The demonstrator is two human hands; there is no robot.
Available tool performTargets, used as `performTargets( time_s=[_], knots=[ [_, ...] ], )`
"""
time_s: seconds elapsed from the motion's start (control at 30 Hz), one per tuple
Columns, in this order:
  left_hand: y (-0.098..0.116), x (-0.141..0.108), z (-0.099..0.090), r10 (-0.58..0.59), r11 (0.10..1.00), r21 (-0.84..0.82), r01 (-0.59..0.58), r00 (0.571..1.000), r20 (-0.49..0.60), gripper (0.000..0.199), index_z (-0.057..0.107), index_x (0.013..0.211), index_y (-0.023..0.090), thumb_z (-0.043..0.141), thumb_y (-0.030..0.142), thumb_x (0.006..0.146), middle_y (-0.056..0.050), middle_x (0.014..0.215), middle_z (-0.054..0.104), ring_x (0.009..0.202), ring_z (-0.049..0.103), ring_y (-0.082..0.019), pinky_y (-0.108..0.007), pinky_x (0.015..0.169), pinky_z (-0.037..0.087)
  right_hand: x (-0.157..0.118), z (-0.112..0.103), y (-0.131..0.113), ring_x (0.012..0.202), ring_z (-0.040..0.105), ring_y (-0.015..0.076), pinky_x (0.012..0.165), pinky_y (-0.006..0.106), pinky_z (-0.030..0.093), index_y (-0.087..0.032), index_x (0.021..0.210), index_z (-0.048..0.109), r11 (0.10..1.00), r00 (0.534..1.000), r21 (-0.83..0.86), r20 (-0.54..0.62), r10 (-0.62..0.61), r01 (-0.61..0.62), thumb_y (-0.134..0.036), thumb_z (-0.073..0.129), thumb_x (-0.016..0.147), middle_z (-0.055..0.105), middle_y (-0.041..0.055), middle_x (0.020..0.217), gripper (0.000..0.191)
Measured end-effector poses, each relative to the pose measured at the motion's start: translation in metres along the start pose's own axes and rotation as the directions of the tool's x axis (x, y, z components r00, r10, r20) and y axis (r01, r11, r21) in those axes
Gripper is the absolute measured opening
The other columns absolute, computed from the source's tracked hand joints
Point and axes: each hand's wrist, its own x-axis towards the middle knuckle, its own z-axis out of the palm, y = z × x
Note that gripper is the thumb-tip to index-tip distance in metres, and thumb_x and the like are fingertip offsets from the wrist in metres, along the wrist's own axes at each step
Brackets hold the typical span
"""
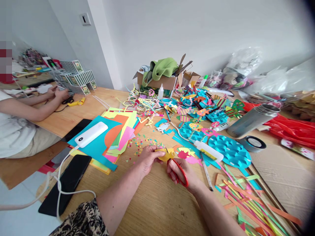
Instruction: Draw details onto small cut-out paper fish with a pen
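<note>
Left hand (149, 160): grip closed on yellow paper (165, 155), our landmark. Right hand (181, 170): grip around red-handled scissors (180, 172), at the paper's edge.

A wooden table (157, 205) carries colored paper sheets (125, 131), strips (256, 200) and a phone (65, 185).

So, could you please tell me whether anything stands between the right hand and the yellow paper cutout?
Only the red-handled scissors in the right hand come between, right at the yellow paper cutout; nothing else visible blocks the way.
</note>
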Motion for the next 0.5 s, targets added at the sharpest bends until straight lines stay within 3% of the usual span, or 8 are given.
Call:
performTargets(
  time_s=[0.5],
  knots=[
    [-0.0010, 0.0010, -0.0010, -0.006, 1.000, 0.021, 0.005, 1.000, 0.010, 0.032, 0.070, 0.068, 0.013, 0.084, 0.034, 0.049, -0.003, 0.065, 0.064, 0.060, 0.055, -0.013, -0.023, 0.053, 0.039, 0.0006, -0.0003, 0.0022, 0.036, 0.041, 0.0088, 0.040, 0.023, 0.027, -0.021, 0.062, 0.048, 1.000, 1.000, -0.030, 0.007, 0.006, -0.005, -0.078, 0.055, 0.073, 0.050, -0.0039, 0.046, 0.059]
  ],
)
